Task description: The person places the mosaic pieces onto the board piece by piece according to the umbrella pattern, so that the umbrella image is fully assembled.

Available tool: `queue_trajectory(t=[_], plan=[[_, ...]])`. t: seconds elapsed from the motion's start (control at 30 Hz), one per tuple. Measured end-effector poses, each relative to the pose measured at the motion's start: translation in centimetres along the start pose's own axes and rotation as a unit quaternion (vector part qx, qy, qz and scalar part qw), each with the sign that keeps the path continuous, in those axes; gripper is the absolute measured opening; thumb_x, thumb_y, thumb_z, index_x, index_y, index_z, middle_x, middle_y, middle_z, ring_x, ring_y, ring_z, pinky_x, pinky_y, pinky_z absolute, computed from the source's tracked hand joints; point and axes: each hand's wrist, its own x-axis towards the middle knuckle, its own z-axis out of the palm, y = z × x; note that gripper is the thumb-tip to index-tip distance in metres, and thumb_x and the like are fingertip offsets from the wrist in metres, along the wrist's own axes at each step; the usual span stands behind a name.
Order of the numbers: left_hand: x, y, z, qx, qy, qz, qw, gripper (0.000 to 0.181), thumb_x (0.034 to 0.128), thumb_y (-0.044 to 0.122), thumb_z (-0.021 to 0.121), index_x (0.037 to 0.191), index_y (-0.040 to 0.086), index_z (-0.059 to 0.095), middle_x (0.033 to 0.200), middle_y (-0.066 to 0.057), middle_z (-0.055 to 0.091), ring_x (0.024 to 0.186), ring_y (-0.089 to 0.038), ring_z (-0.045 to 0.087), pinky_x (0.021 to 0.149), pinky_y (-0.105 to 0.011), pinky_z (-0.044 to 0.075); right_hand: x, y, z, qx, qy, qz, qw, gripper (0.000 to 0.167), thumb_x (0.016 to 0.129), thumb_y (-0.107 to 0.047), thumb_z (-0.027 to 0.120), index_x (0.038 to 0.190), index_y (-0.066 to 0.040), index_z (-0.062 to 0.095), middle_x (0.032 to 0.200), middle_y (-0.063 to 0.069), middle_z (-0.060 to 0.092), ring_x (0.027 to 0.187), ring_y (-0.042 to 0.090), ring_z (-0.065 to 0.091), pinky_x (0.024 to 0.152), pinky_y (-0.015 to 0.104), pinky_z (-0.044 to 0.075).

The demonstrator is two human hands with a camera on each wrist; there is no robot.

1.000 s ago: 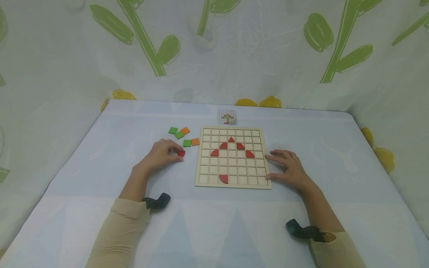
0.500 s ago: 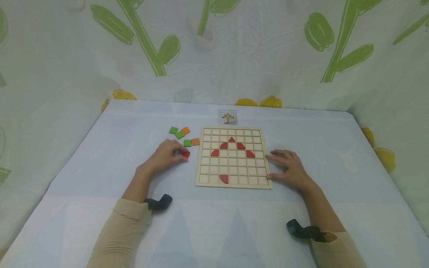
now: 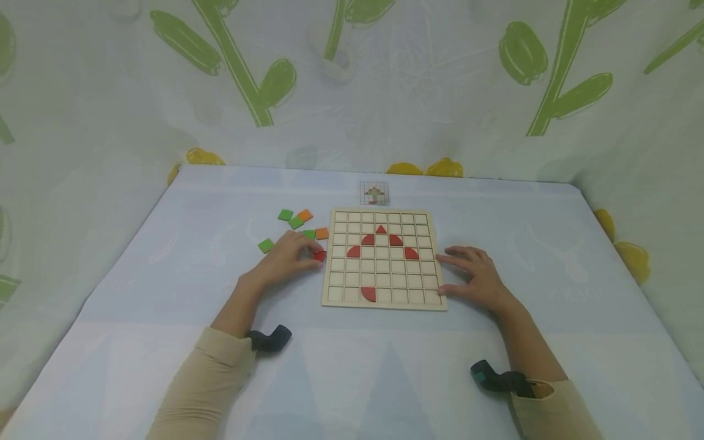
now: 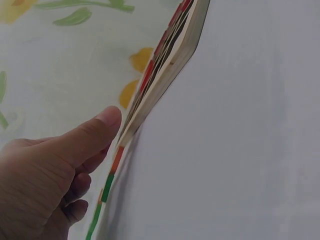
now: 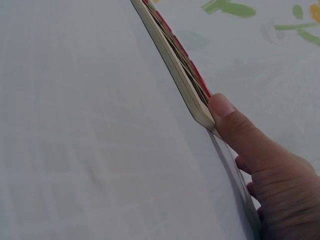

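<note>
My left hand [image 3: 286, 258] pinches a red tile [image 3: 319, 256] between thumb and fingers, just off the left edge of the wooden grid board [image 3: 382, 266]. The tile's full outline is partly covered by the fingertips. On the board sit a red triangle [image 3: 381, 230] and several red quarter-circle tiles, one of them [image 3: 368, 294] in the bottom row. My right hand [image 3: 477, 278] rests with thumb and fingers spread against the board's right edge. In the right wrist view, the thumb [image 5: 245, 127] touches the board's corner [image 5: 202, 117].
Green and orange square tiles lie left of the board, among them a green one [image 3: 285, 215], an orange one [image 3: 321, 233] and a lone green one [image 3: 266, 245]. Behind the board is a small pattern card [image 3: 374, 193]. Patterned cloth [image 3: 418, 91] hangs beyond the table.
The left hand has moved right with the red tile, up to the board's left edge. A green tile has come into sight at the left of that hand. The right hand stays put.
</note>
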Motion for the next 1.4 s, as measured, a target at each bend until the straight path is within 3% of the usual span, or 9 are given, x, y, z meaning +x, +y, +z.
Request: queue_trajectory(t=[0.27, 0.53, 0.77, 0.97, 1.4], plan=[[0.6, 1.0, 0.6, -0.019, -0.013, 0.004, 0.9997, 0.029, 0.079, 0.027, 0.077, 0.104, 0.015, 0.067, 0.099, 0.004, 0.064, 0.102, -0.015, 0.047, 0.09, -0.035, 0.04, 0.1, -0.1, -0.1, -0.003, 0.007, -0.004, 1.0, 0.065, 0.066, -0.03, 0.083, 0.124, -0.008, 0.062, 0.13, 0.018, 0.049, 0.124, 0.041, 0.033, 0.098, 0.062, 0.022], [0.6, 2.0, 1.2, -0.01, -0.023, 0.048, 0.9985, 0.03, 0.0772, 0.026, 0.078, 0.102, 0.012, 0.07, 0.095, 0.004, 0.065, 0.097, -0.016, 0.052, 0.088, -0.037, 0.039, 0.2, -0.4, 0.4, 0.011, 0.001, 0.004, 0.9999, 0.065, 0.067, -0.031, 0.083, 0.124, -0.008, 0.062, 0.132, 0.018, 0.049, 0.125, 0.041, 0.033, 0.099, 0.061, 0.022], [1.1, 3.1, 2.8, 0.007, -0.032, 0.072, 0.9969, 0.029, 0.0773, 0.033, 0.078, 0.1, 0.015, 0.074, 0.088, 0.01, 0.066, 0.087, -0.01, 0.052, 0.08, -0.03, 0.04, 0.0, -0.5, 0.4, 0.008, -0.003, 0.007, 0.9999, 0.065, 0.067, -0.031, 0.083, 0.124, -0.008, 0.062, 0.131, 0.018, 0.049, 0.125, 0.042, 0.032, 0.099, 0.062, 0.022], [1.9, 4.1, 3.9, 0.043, -0.033, 0.122, 0.991, 0.029, 0.0788, 0.037, 0.075, 0.099, 0.016, 0.074, 0.081, 0.011, 0.062, 0.079, -0.007, 0.05, 0.076, -0.028, 0.038, -0.1, -0.2, 0.3, 0.001, 0.001, 0.0, 1.0, 0.065, 0.067, -0.031, 0.083, 0.124, -0.009, 0.062, 0.131, 0.017, 0.049, 0.125, 0.041, 0.034, 0.099, 0.062, 0.022], [2.2, 7.4, 5.0, 0.037, -0.06, 0.141, 0.9875, 0.028, 0.0761, 0.038, 0.077, 0.096, 0.02, 0.074, 0.087, 0.011, 0.063, 0.085, -0.007, 0.048, 0.081, -0.028, 0.039, -0.1, -0.2, -0.1, 0.001, 0.003, -0.004, 1.0, 0.065, 0.067, -0.03, 0.082, 0.124, -0.007, 0.061, 0.131, 0.018, 0.049, 0.125, 0.041, 0.033, 0.099, 0.062, 0.021]])
